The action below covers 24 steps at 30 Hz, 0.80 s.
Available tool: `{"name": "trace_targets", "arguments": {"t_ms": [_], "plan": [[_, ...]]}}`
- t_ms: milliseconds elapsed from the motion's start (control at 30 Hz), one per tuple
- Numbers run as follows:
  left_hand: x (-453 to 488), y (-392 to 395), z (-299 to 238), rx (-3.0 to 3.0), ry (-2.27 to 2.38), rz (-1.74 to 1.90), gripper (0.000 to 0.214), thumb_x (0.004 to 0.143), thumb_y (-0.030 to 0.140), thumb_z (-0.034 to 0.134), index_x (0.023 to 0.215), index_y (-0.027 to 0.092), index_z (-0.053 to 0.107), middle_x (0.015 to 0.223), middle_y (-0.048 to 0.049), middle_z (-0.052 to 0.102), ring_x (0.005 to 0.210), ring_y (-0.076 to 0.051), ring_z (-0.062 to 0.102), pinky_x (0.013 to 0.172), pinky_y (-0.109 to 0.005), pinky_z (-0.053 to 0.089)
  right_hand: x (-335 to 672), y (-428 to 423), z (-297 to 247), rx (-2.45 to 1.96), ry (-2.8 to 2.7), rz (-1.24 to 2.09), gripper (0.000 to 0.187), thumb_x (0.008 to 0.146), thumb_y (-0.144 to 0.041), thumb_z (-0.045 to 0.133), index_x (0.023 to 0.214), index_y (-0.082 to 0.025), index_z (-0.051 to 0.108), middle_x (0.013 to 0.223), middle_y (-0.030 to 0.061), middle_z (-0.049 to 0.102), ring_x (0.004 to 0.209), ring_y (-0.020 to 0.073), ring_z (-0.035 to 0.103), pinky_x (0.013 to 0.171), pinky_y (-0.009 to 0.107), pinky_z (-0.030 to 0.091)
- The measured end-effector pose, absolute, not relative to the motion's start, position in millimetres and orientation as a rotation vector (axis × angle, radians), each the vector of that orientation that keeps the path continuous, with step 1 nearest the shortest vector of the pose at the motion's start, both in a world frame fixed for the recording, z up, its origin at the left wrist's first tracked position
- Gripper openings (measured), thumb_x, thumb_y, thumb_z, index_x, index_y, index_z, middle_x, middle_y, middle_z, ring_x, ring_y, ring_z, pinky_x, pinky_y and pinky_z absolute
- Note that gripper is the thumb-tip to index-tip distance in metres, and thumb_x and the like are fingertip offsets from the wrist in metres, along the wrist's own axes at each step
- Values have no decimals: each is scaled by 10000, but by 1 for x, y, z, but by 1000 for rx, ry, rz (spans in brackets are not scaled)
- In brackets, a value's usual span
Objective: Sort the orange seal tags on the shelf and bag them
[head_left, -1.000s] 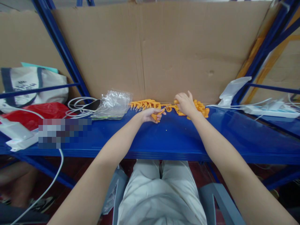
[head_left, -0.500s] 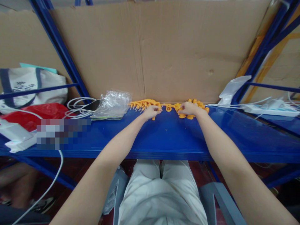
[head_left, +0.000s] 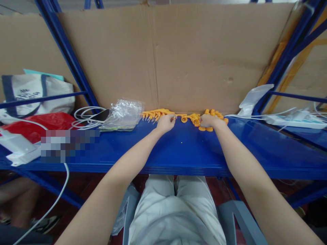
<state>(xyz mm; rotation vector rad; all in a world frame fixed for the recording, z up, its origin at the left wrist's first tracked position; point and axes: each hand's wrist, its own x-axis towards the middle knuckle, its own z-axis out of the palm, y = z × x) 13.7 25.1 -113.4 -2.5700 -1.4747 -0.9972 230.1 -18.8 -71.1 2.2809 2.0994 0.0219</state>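
Observation:
My left hand [head_left: 166, 123] is closed, its fingertips pinched around something small with a metallic glint that I cannot make out. Beside it, against the cardboard, lies a pile of slim orange pieces [head_left: 155, 113] with small metal chains hanging from them. My right hand [head_left: 208, 120] reaches into a heap of rounded orange pieces [head_left: 215, 113], fingers curled; whatever they grip is hidden. Between the hands lie a ring-shaped orange piece [head_left: 184, 118] and another round orange piece [head_left: 195, 119].
Clear plastic bags [head_left: 125, 114] and a coiled white cable [head_left: 85, 117] lie on the left of the blue shelf [head_left: 178, 153]. A cardboard sheet [head_left: 191, 58] stands behind. To the right are a white power strip [head_left: 296, 121] and blue uprights.
The orange piece that stuck out below my left hand no longer shows. My right hand has shifted slightly right and its fingers have curled deeper into the heap.

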Motion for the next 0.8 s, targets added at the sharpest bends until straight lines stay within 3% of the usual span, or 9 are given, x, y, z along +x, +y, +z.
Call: {"name": "trace_targets", "arguments": {"t_ms": [233, 467, 633, 800], "plan": [[10, 28, -117, -2547, -1578, -901, 385, 969, 276, 493, 1309, 200, 655, 1216, -85, 736, 1129, -245, 680, 1011, -349, 505, 224, -17, -71, 2299, 2112, 130, 345, 901, -255, 560, 1197, -174, 718, 1190, 182, 715, 1180, 357, 628, 995, 503, 443], [1, 47, -130, -2541, -1747, -752, 547, 1023, 374, 332, 1540, 214, 408, 1577, -114, 453, 1488, -279, 367, 1212, -493, 290, 220, -9, -84, 2297, 2226, 404, 361, 900, -226, 493, 1186, -186, 709, 1268, 166, 698, 1204, 346, 612, 1079, 576, 339], [0, 56, -138, -2562, -1957, -563, 626, 1020, 458, 232, 1609, 252, 268, 1688, -73, 207, 1568, -285, 136, 1218, -587, 236, 211, -10, -93, 2282, 2243, 484, 417, 922, -218, 423, 1249, -132, 668, 1297, 199, 673, 1229, 336, 598, 1111, 595, 294], [0, 58, -139, -2573, -1965, -507, 639, 1014, 481, 209, 1613, 262, 255, 1700, -57, 135, 1573, -295, 86, 1217, -600, 227, 197, -6, -106, 2275, 2170, 493, 459, 927, -166, 395, 1317, -57, 610, 1313, 242, 644, 1246, 347, 591, 1152, 646, 186]]}}
